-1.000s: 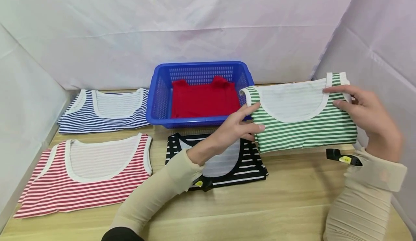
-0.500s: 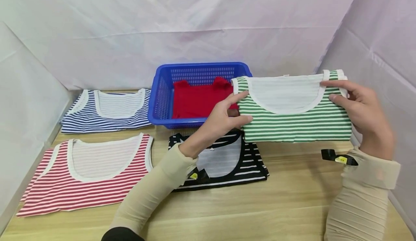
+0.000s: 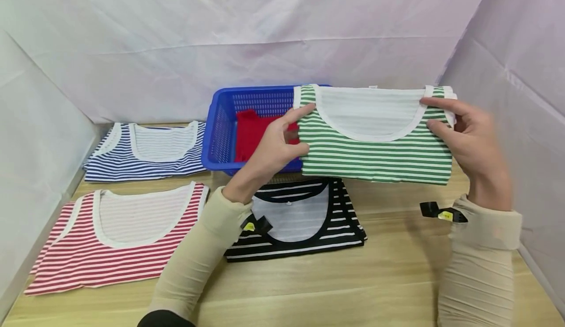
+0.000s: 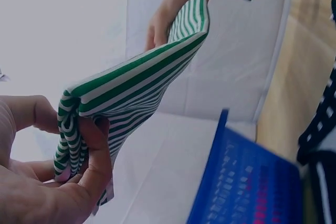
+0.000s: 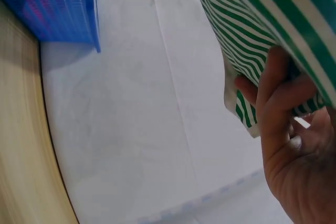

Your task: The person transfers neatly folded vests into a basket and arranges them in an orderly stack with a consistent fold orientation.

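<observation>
A folded green-and-white striped tank top (image 3: 375, 158) with a white-trimmed neckline is held up between both hands. My left hand (image 3: 275, 143) grips its left side, thumb and forefinger on the front and the other fingers behind. On the right side, my right hand (image 3: 470, 140) pinches it near the shoulder strap. In the left wrist view the folded layers (image 4: 142, 77) show edge-on between the fingers. The top overlaps the right part of a blue plastic basket (image 3: 212, 136) in the head view. Inside the basket lies a folded red garment (image 3: 256, 133), partly hidden.
A black-and-white striped top (image 3: 304, 248) lies folded in front of the basket, partly behind the left arm. To the left are a blue-striped top (image 3: 145, 167) and a red-striped top (image 3: 128, 263) on the wooden table (image 3: 318, 292). White cloth walls (image 3: 265, 23) enclose the table.
Both hands have carried the green-striped top leftward and slightly up, from beside the basket to overlapping its right part. The other garments and the basket have stayed in place.
</observation>
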A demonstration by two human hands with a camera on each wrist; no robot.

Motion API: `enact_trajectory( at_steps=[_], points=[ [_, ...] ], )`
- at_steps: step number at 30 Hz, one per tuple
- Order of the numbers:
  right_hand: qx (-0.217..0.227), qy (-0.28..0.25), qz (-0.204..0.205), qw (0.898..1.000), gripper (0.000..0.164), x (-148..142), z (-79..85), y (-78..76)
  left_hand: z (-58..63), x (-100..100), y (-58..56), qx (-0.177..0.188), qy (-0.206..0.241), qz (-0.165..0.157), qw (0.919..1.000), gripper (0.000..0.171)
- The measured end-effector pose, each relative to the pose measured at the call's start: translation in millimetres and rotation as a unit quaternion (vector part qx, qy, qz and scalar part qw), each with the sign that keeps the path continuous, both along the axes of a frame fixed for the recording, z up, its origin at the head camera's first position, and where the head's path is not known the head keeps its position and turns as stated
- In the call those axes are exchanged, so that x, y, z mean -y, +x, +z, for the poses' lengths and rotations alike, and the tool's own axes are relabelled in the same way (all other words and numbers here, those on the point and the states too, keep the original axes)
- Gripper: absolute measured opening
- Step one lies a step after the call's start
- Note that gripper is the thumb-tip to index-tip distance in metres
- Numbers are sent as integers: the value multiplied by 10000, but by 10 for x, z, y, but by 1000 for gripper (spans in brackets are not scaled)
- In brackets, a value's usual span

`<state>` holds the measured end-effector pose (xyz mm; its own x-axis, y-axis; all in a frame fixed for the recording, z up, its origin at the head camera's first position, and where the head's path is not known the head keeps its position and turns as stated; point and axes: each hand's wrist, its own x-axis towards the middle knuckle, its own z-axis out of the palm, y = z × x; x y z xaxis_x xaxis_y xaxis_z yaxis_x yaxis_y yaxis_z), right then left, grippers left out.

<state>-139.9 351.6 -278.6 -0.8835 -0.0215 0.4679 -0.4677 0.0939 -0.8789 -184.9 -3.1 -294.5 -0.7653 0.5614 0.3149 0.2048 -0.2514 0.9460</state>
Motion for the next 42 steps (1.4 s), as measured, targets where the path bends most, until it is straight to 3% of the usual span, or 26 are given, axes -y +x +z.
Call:
enact_trajectory(
  at_steps=[4,10,16,23,32,39,42],
  points=[
    [-108,69,87,9999,49,129,-1,-63,33,144,-45,-277,-126,244,9992,66],
    [79,730,-180,9971,67,309,16,-109,53,299,-109,-700,-289,686,9948,70],
    [50,-95,327,9994,70,470,14,-190,142,437,-74,-936,-528,1109,9880,74],
    [-370,-131,173,9991,63,657,-4,-320,234,564,-42,-1187,-792,1377,9801,79],
    [-726,433,516,9951,65,823,-56,-478,153,741,-159,-1181,-373,1460,9815,79],
    [-502,137,443,9977,65,981,-97,-594,-34,907,-376,-950,26,1315,9867,81],
    [-529,117,418,9977,65,1022,-114,-622,-74,958,-417,-934,13,1287,9873,81]
  ],
)
